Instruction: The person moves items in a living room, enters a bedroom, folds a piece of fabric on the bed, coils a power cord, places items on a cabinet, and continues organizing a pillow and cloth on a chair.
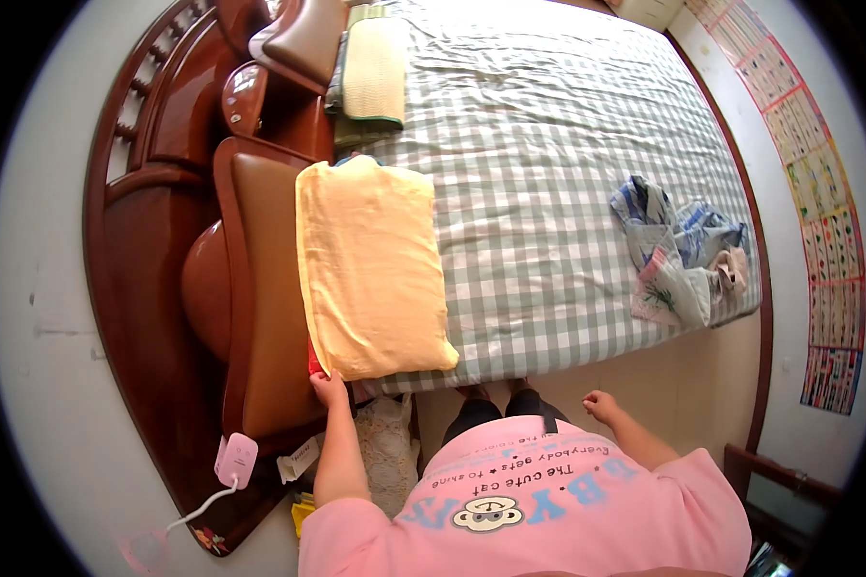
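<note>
A yellow-orange cloth-covered pillow (370,264) lies on the checked bed sheet beside the brown headboard cushion. At its near left corner my left hand (328,387) has its fingers closed on the cloth's edge, and a bit of red material (314,362) shows just above the hand. My right hand (600,405) hangs in the air past the bed's near edge, away from the pillow. Its fingers are curled together; whether anything small is between them cannot be made out.
Crumpled clothes (678,255) lie at the right of the checked bed (539,212). A folded mat (375,72) and the wooden headboard (154,231) are at the left. A pink power socket (236,460) with a white cable sits at lower left.
</note>
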`<state>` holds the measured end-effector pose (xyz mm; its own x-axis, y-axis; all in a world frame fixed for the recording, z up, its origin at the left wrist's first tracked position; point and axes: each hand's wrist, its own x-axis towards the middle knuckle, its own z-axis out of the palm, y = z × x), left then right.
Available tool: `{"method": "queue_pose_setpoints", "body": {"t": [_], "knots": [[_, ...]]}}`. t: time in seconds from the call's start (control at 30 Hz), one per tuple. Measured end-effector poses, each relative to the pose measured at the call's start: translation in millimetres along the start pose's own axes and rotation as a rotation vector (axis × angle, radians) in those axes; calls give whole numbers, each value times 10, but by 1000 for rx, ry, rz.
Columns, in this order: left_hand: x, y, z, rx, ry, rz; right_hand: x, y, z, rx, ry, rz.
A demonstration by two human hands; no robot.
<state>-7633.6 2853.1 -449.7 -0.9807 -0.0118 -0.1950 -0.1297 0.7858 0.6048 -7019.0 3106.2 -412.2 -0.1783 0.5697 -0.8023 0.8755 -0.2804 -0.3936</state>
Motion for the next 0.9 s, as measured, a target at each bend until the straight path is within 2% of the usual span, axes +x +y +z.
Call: {"method": "queue_pose_setpoints", "body": {"t": [0.13, 0.27, 0.33, 0.4, 0.47, 0.5, 0.57, 0.63, 0.73, 0.8, 0.83, 0.87, 0.9], "knots": [[-110, 61, -36, 13, -61, 29, -90, -18, 55, 27, 26, 1], [-363, 405, -88, -6, -169, 187, -108, 17, 97, 66, 46, 27], [-573, 607, 12, -269, -334, 235, -93, -3, 93, 0, 52, 4], [-775, 735, 150, -214, -417, 412, 28, -18, 122, -11, 42, -29], [-1129, 1248, -12, 33, -546, 440, 112, -90, 151, -11, 52, -115], [-1244, 1311, 42, -12, -575, 497, 198, -244, 185, 5, 76, -171], [-1476, 1476, 92, -29, -689, 571, 170, -903, 175, 182, -62, -187], [-1784, 1652, 114, -72, -792, 627, 63, -1702, 225, 524, -301, -124], [-2223, 1908, 159, -54, -994, 691, -210, -2740, 338, 635, -467, -105], [-2472, 1942, 243, -71, -1122, 808, -233, -2948, 437, 668, -513, -99], [-2569, 1938, 283, -69, -1115, 801, -129, -2927, 545, 650, -470, -200], [-2641, 1933, 323, -63, -1219, 782, -20, -2913, 648, 630, -429, -303], [-2657, 1926, 339, -57, -1320, 760, 186, -2756, 721, 601, -312, -301]]}}
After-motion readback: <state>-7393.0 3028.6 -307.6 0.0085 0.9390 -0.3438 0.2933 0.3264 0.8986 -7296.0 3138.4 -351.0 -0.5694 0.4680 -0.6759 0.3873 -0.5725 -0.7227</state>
